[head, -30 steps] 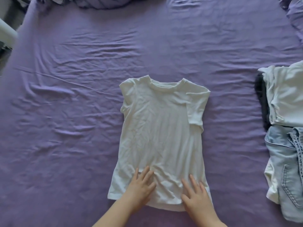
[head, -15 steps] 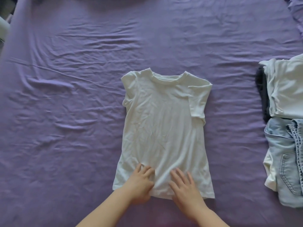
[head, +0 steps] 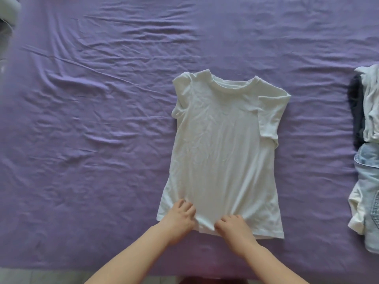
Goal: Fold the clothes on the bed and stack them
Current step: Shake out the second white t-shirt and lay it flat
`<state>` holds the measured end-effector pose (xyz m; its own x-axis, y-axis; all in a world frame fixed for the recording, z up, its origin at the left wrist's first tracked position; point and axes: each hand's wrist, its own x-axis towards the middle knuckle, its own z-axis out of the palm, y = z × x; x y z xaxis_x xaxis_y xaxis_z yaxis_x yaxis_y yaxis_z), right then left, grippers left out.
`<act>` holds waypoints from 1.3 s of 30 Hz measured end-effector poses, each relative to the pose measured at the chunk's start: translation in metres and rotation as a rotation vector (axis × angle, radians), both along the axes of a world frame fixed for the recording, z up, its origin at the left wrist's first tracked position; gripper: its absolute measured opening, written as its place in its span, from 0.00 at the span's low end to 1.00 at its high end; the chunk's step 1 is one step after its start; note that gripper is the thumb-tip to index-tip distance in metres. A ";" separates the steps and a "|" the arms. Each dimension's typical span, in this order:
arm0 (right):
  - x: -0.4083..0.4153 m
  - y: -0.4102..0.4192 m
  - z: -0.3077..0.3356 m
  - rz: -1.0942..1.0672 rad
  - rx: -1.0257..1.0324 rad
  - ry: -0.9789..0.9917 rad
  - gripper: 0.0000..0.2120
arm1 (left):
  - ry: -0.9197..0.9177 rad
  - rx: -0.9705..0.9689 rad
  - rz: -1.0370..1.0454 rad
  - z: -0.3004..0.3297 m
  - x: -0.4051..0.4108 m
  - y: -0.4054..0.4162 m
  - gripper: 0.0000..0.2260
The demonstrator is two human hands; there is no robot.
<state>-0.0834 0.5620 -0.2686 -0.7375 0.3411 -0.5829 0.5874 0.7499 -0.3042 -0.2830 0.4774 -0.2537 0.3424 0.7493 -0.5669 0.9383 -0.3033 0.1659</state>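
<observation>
The white T-shirt (head: 221, 152) lies flat, front up, on the purple bed sheet (head: 102, 119), a bit right of centre, collar away from you, hem toward you. Its sleeve on your right is already folded in over the chest; the one on your left looks tucked close to the body. Both your hands are at the hem: the left hand (head: 180, 217) has its fingers curled and looks to be bunching the fabric, and the right hand (head: 232, 224) likewise, thumb and fingers pinching the hem edge. They're close together, with a small ridge of cloth raised between them.

Progress, as I read it: sleeves are in, lengthwise fold not yet done. Looks like you're about to lift the hem toward the collar.

At the right edge sits a pile (head: 369, 103) of pale and dark folded clothes, with jeans (head: 369, 193) just this side of it. So part of the job is done; this shirt still needs folding and stacking there.
</observation>
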 end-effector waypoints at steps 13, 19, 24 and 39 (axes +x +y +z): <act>-0.135 0.053 0.018 -0.052 -0.041 0.235 0.13 | 0.014 -0.071 0.351 0.013 -0.061 0.018 0.09; -0.214 0.156 0.020 -0.132 0.157 0.190 0.31 | -0.151 0.317 0.818 -0.002 -0.118 0.094 0.12; -0.245 0.210 0.013 -0.079 0.132 -0.016 0.35 | -0.310 0.276 1.174 0.008 -0.161 0.202 0.27; -0.254 0.264 0.001 -0.001 0.145 0.080 0.31 | -0.131 0.327 1.098 0.010 -0.210 0.304 0.12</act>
<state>-0.3378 0.8263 -0.2672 -0.7793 0.4183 -0.4666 0.5663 0.7888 -0.2388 -0.4931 0.7811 -0.2433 -0.5435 0.7845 -0.2988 0.7046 0.6198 0.3456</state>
